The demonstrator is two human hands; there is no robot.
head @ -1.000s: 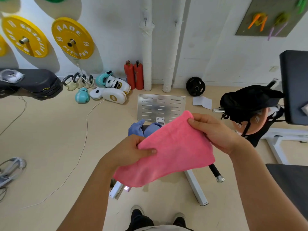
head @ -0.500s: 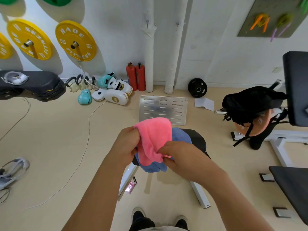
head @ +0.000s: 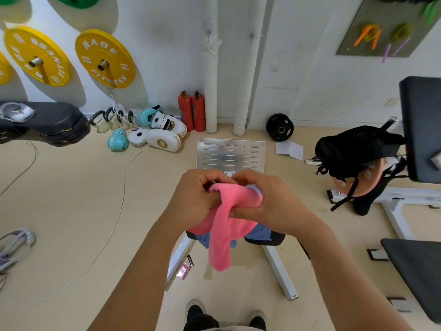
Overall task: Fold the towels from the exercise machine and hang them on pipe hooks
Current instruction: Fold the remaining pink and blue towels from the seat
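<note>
Pink towel (head: 225, 218) bunched at frame centre, soft & floppy, tail drooping toward 6 o'clock. Left hand (head: 194, 199) at 9 & right hand (head: 267, 201) at 3, fingers curled tight round it. Light, prob. best pinched by corners. Blue towel (head: 261, 232) just behind.

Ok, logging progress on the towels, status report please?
Left hand and right hand both grip the pink towel, bunched, one end hanging. Blue towel on the machine seat below. Nothing in the way.
</note>
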